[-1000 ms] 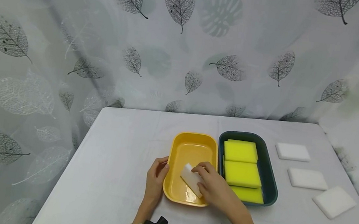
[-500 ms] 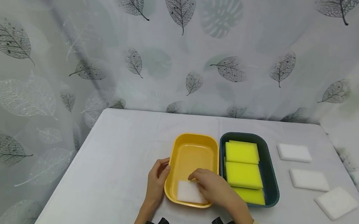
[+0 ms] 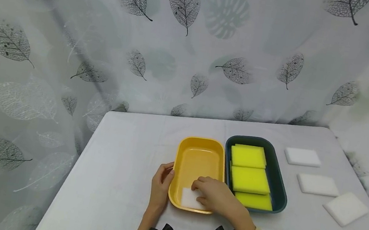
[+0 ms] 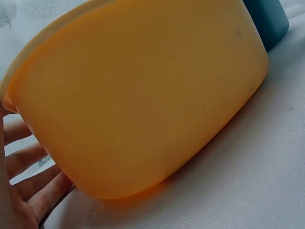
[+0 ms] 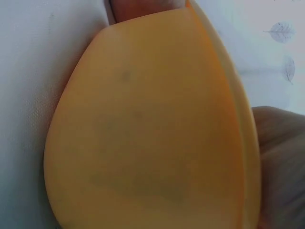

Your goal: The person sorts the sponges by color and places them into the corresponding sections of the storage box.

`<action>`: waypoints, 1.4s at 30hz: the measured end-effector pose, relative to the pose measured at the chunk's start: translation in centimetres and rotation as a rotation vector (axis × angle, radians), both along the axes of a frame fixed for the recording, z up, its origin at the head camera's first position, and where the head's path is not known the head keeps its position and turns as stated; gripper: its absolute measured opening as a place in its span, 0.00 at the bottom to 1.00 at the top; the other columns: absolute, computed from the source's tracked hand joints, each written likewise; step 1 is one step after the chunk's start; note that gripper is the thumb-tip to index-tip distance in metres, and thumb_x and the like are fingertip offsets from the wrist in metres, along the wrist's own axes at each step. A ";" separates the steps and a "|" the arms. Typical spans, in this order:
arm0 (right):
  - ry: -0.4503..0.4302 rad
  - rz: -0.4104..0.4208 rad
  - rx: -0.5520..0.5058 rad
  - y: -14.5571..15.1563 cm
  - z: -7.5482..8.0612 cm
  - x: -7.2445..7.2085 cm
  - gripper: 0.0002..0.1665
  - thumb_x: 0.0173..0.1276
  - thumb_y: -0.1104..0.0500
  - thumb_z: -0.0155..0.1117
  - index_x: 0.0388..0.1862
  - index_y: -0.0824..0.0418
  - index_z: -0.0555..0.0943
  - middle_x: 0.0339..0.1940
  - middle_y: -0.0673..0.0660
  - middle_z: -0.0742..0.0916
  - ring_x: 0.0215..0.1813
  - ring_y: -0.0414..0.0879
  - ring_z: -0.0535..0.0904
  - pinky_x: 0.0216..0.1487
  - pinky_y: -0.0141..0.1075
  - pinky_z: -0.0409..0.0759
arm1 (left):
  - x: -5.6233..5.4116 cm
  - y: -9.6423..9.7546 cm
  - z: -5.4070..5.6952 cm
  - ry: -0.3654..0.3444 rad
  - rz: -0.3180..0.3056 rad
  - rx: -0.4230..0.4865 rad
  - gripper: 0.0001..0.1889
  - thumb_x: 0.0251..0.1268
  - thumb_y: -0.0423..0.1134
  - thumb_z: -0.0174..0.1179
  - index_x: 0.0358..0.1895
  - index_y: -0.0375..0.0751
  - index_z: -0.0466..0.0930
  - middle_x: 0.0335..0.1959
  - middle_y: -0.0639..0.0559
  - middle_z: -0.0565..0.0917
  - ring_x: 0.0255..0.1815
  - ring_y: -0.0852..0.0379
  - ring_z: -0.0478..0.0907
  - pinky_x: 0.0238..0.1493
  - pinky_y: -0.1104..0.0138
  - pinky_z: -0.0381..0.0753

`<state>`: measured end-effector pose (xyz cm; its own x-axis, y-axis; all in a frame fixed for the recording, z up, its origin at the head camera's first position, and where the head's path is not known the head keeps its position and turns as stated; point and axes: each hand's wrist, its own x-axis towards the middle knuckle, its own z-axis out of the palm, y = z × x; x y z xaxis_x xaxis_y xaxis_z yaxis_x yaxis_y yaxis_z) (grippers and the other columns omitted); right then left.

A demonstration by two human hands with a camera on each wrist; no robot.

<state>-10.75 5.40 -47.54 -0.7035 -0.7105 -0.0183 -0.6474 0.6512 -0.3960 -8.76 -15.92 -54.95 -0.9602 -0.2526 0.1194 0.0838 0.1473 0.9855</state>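
Observation:
A white sponge lies at the near end of the yellow tray, partly covered by my right hand. My right hand reaches over the tray's right side, its bent fingers and thumb holding the sponge. In the right wrist view the tray's outer wall hides the fingertips and the sponge. Against the tray's left side rests my left hand, thumb near the rim. Its fairly straight fingers touch the outer wall in the left wrist view.
Just right of the yellow tray stands a dark green tray with yellow sponges in it. Several white sponges lie on the white-covered table at the right. A leaf-patterned curtain hangs behind.
The white sponge has gone from tilted in my right hand to flat in the tray's near end. Since then, my right hand has shifted slightly toward me. The left hand stays at the tray.

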 end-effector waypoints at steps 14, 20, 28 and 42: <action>0.005 -0.011 0.004 -0.1 0.0 0.2 0.14 0.64 0.59 0.77 0.48 0.53 0.85 0.43 0.47 0.87 0.41 0.40 0.78 0.45 0.37 0.83 | -0.1 -0.1 -0.1 0.015 -0.009 0.005 0.13 0.79 0.42 0.58 0.60 0.46 0.82 0.61 0.49 0.84 0.65 0.50 0.82 0.63 0.76 0.79; -0.018 -0.004 -0.015 0.2 0.4 0.1 0.14 0.67 0.58 0.75 0.50 0.54 0.85 0.47 0.48 0.87 0.47 0.42 0.80 0.50 0.39 0.84 | -0.1 -0.2 -0.2 0.010 -0.004 0.001 0.13 0.79 0.42 0.59 0.60 0.46 0.82 0.61 0.49 0.85 0.65 0.49 0.82 0.63 0.77 0.79; -0.165 -0.037 -0.101 1.5 2.2 -0.2 0.16 0.70 0.60 0.72 0.55 0.56 0.84 0.52 0.51 0.87 0.52 0.45 0.81 0.58 0.45 0.85 | 0.0 -0.2 -0.2 0.009 -0.004 -0.003 0.15 0.79 0.41 0.58 0.61 0.43 0.81 0.61 0.47 0.85 0.65 0.47 0.83 0.62 0.77 0.79; -0.172 -0.135 -0.225 6.2 4.1 -1.6 0.17 0.73 0.60 0.69 0.59 0.54 0.83 0.52 0.50 0.87 0.46 0.43 0.79 0.49 0.38 0.83 | 0.2 0.0 -0.1 0.010 -0.003 -0.015 0.14 0.79 0.42 0.58 0.61 0.44 0.81 0.61 0.48 0.85 0.64 0.49 0.83 0.62 0.77 0.79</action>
